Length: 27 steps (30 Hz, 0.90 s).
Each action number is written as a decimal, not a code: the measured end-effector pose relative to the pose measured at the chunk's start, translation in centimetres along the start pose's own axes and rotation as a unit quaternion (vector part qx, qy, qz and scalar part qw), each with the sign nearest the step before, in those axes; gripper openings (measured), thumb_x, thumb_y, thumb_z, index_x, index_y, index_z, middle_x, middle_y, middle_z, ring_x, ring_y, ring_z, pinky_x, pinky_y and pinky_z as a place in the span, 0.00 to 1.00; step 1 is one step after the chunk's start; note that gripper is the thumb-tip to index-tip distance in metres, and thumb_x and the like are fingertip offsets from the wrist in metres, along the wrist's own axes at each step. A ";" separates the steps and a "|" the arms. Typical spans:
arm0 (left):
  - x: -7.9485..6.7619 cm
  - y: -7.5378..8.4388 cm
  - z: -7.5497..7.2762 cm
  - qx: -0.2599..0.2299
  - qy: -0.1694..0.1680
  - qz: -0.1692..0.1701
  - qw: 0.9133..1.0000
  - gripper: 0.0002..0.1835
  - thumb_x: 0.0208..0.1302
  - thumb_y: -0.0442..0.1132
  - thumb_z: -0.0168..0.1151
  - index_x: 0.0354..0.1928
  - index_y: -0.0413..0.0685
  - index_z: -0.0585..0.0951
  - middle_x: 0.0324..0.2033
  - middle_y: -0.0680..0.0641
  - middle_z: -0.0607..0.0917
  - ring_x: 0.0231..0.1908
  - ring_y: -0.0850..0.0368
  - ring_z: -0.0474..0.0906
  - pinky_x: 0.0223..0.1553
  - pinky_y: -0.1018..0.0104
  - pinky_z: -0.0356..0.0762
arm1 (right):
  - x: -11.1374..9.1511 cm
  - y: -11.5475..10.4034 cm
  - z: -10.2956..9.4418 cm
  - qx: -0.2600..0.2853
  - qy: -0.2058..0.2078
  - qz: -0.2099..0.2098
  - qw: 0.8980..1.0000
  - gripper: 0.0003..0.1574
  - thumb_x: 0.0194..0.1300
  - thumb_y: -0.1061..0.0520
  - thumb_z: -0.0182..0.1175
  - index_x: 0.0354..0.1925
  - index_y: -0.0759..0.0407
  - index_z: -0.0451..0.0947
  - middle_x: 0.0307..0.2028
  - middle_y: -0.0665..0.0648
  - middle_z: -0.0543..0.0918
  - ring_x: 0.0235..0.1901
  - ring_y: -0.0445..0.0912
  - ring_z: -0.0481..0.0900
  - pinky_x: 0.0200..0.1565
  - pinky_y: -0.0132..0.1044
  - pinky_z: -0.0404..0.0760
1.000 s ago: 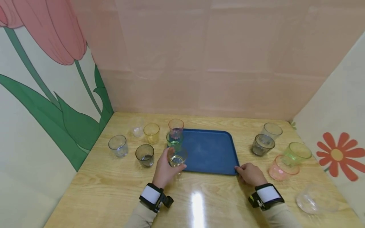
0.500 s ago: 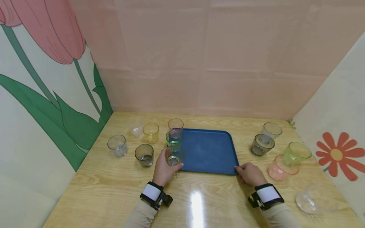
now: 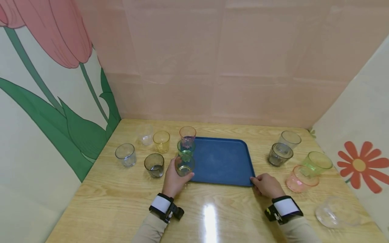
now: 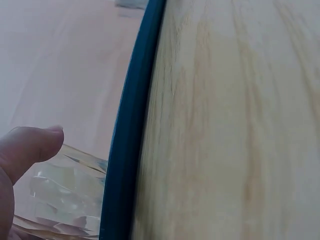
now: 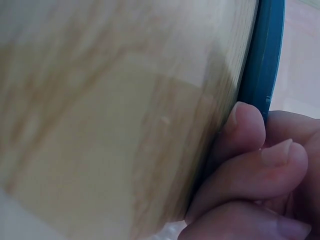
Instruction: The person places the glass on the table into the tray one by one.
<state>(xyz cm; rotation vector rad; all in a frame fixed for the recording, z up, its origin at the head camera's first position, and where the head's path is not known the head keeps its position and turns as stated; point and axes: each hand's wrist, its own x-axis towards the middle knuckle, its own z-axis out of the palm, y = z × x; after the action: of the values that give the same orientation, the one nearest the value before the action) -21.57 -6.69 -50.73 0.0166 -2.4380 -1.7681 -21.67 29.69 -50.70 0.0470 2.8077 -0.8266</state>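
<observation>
The left hand [image 3: 174, 181] has just slid a little to the left, and the pale amber cup [image 3: 184, 166] has come along with it. The thumb and fingers curl around the cup, so the hand is holding on. The cup is upright at the near left corner of the blue tray [image 3: 222, 162], just in front of the green cup [image 3: 185, 150] and the pink cup [image 3: 187, 132]. Now the three make a neater line down the tray's left side, so this one looks almost in its place. I can't tell if its bottom touches the tray. The right hand [image 3: 267, 186] has not moved; it pinches the near right corner, which seems to keep the tray still. The smoky cup [image 3: 154, 166] stays on the table [image 3: 115, 202], left of the left hand.
</observation>
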 end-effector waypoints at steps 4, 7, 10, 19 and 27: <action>0.1 0.1 -0.1 0.001 0.005 -0.007 1.000 0.45 0.55 0.38 0.79 0.72 0.37 0.65 0.64 0.34 0.75 0.66 0.37 0.70 0.66 0.41 0.67 | 0.0 -0.1 0.1 0.002 -0.003 0.001 1.000 0.31 0.77 0.49 0.51 0.16 0.56 0.75 0.12 0.49 0.73 0.14 0.43 0.68 0.20 0.37 0.66; 0.1 0.1 -0.1 -0.003 0.001 -0.009 1.000 0.46 0.55 0.38 0.79 0.73 0.37 0.64 0.65 0.34 0.74 0.67 0.37 0.69 0.67 0.41 0.66 | 0.0 0.0 0.1 0.003 -0.004 0.002 1.000 0.31 0.77 0.49 0.51 0.16 0.56 0.75 0.12 0.49 0.73 0.14 0.43 0.68 0.20 0.37 0.66; 0.1 0.0 -0.2 -0.004 -0.005 -0.003 1.000 0.50 0.53 0.38 0.80 0.75 0.37 0.61 0.67 0.33 0.71 0.68 0.36 0.67 0.67 0.40 0.64 | 0.0 0.0 0.1 0.003 -0.005 0.003 1.000 0.31 0.77 0.49 0.51 0.16 0.56 0.75 0.13 0.49 0.73 0.14 0.43 0.68 0.20 0.37 0.66; -0.3 -1.0 -0.6 0.088 -0.023 -0.012 0.996 0.61 0.47 0.45 0.84 0.78 0.39 0.57 0.68 0.31 0.68 0.68 0.33 0.63 0.66 0.35 0.62 | 0.0 0.0 0.0 0.004 -0.006 0.011 1.000 0.31 0.77 0.48 0.51 0.16 0.56 0.75 0.13 0.49 0.75 0.15 0.44 0.69 0.21 0.37 0.67; -0.1 -1.4 -0.5 0.117 -0.019 -0.016 0.993 0.44 0.46 0.41 0.84 0.65 0.34 0.73 0.54 0.34 0.74 0.58 0.37 0.70 0.62 0.40 0.68 | 0.1 0.0 -0.1 0.001 -0.005 0.007 1.000 0.31 0.77 0.49 0.52 0.16 0.56 0.75 0.12 0.49 0.74 0.15 0.44 0.69 0.21 0.37 0.66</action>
<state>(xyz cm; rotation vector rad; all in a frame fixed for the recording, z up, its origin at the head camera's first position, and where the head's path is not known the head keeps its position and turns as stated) -21.46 -7.60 -51.89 0.0457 -2.6729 -1.4971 -21.78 29.76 -50.65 0.0615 2.7946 -0.8250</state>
